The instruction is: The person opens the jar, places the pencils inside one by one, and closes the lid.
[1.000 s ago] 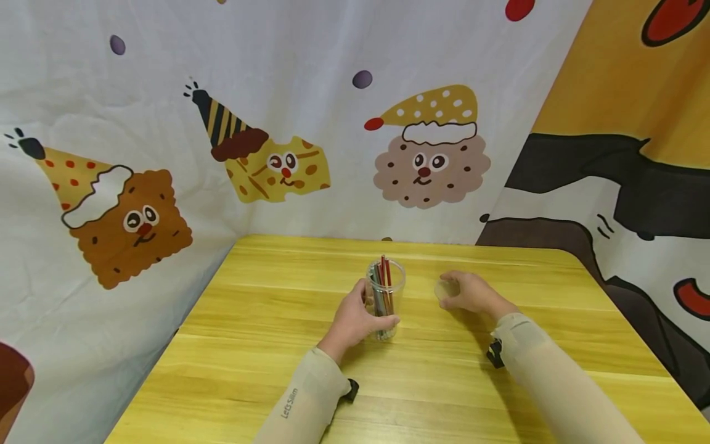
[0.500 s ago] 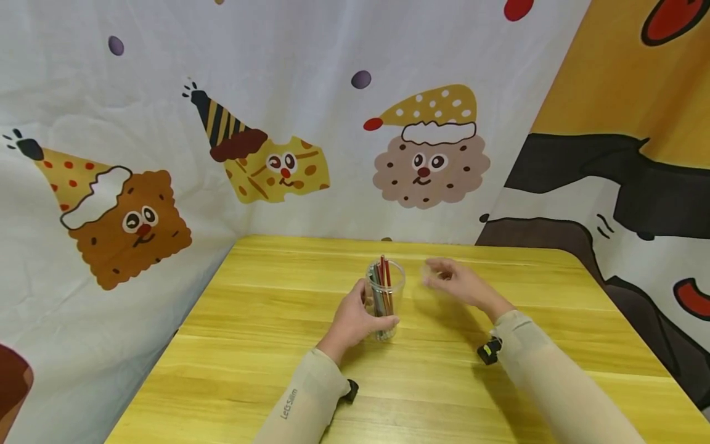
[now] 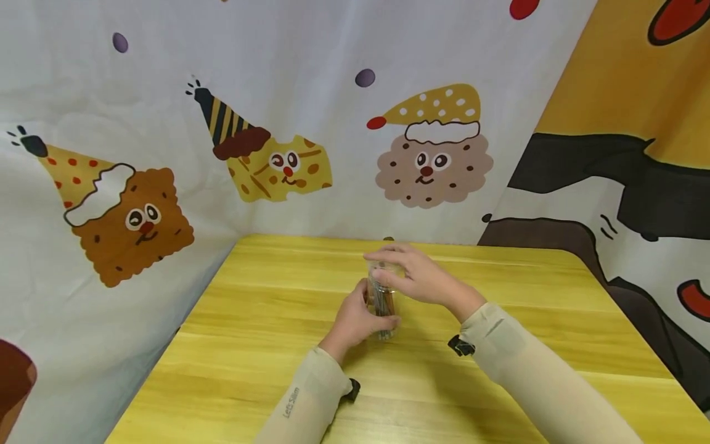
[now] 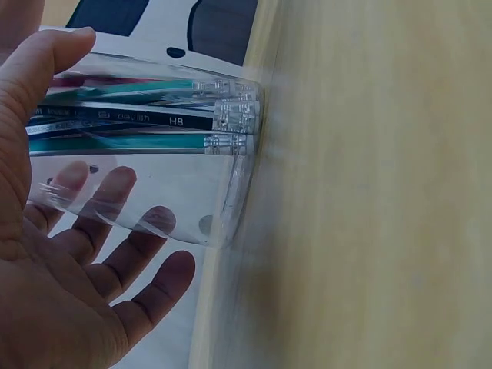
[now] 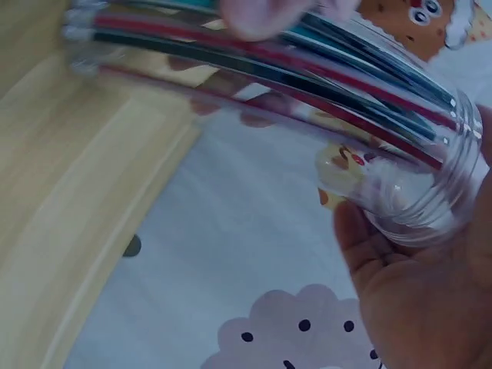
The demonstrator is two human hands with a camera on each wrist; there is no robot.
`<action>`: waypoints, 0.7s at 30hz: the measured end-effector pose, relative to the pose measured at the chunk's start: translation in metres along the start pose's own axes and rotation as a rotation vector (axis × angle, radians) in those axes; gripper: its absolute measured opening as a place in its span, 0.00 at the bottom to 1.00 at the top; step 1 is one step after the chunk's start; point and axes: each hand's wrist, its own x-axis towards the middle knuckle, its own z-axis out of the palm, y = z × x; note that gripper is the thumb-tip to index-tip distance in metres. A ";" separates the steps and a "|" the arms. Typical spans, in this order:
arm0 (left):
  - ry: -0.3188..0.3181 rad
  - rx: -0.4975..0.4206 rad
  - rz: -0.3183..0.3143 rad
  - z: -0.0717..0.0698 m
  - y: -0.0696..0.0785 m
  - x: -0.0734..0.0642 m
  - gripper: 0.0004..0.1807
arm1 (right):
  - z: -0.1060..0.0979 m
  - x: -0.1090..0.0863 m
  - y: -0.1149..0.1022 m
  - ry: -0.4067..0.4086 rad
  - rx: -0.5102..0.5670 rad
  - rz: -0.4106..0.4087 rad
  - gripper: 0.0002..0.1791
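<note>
A clear plastic jar point(image 4: 184, 181) stands upright on the wooden table, packed with several pencils point(image 4: 146, 117) in teal, dark and red. My left hand point(image 3: 355, 316) grips it around the lower half, thumb on the near side and fingers behind. Over the jar's mouth, my right hand point(image 3: 424, 277) holds a clear round lid point(image 3: 383, 266), fingers at the far side and thumb at the near side. The right wrist view shows that palm close against the ridged rim point(image 5: 453, 173). The fingers partly hide the lid and the pencil tops.
The yellow wood-grain table point(image 3: 266, 296) reaches back to a white cloth backdrop point(image 3: 310, 55) printed with cartoon snacks in party hats. A black wrist strap piece point(image 3: 461, 345) shows under the right sleeve point(image 3: 532, 364).
My right hand has carried the lid leftward from beside the jar to over its mouth. The left hand and the jar have stayed in place.
</note>
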 end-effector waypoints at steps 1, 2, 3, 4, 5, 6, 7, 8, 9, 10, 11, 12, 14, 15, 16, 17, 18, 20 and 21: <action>0.001 -0.001 0.001 0.000 0.000 0.000 0.40 | 0.001 -0.004 0.000 0.015 -0.017 -0.014 0.26; 0.003 -0.001 0.001 0.001 0.001 0.001 0.40 | 0.002 -0.007 0.000 0.031 -0.036 -0.032 0.26; 0.006 0.004 0.001 0.001 0.001 0.001 0.39 | 0.003 -0.010 -0.001 0.047 -0.056 -0.048 0.27; 0.007 0.011 0.000 0.001 0.001 0.001 0.38 | 0.004 -0.013 0.000 0.061 -0.077 -0.070 0.27; 0.008 0.017 -0.001 0.001 0.001 0.001 0.37 | 0.005 -0.015 0.000 0.073 -0.095 -0.087 0.27; 0.008 0.024 -0.001 0.002 0.001 0.001 0.36 | 0.005 -0.016 -0.001 0.079 -0.105 -0.095 0.27; 0.009 0.031 -0.002 0.001 0.001 0.001 0.35 | 0.006 -0.017 -0.002 0.080 -0.099 -0.097 0.27; 0.008 0.036 -0.002 0.001 0.002 0.001 0.35 | 0.006 -0.017 -0.002 0.077 -0.072 -0.087 0.27; 0.006 0.043 -0.001 0.000 0.002 0.001 0.35 | 0.006 -0.017 -0.004 0.073 -0.031 -0.065 0.27; 0.000 0.052 0.001 -0.001 0.004 0.001 0.35 | 0.005 -0.016 -0.005 0.073 0.022 -0.038 0.27; -0.008 0.063 0.003 -0.002 0.006 0.000 0.37 | 0.004 -0.016 -0.007 0.071 0.085 -0.008 0.27; -0.023 0.075 0.008 -0.004 0.008 0.000 0.37 | 0.002 -0.015 -0.009 0.074 0.140 0.019 0.27; -0.068 0.093 0.015 -0.008 0.015 0.001 0.39 | 0.000 -0.016 -0.011 0.077 0.201 0.054 0.26; -0.090 0.119 0.016 -0.009 0.019 0.000 0.40 | -0.001 -0.017 -0.012 0.075 0.195 0.058 0.26; -0.107 0.154 0.017 -0.011 0.024 0.000 0.42 | -0.002 -0.018 -0.013 0.069 0.170 0.055 0.26; -0.112 0.200 0.018 -0.012 0.029 -0.001 0.44 | -0.003 -0.020 -0.013 0.062 0.133 0.045 0.26; -0.108 0.258 0.024 -0.013 0.034 -0.002 0.45 | -0.004 -0.021 -0.013 0.059 0.085 0.030 0.26; -0.076 0.352 0.023 -0.014 0.044 -0.006 0.48 | -0.004 -0.024 -0.013 0.057 0.012 0.010 0.27; -0.068 0.374 0.023 -0.014 0.049 -0.008 0.49 | -0.005 -0.025 -0.013 0.060 0.005 0.002 0.27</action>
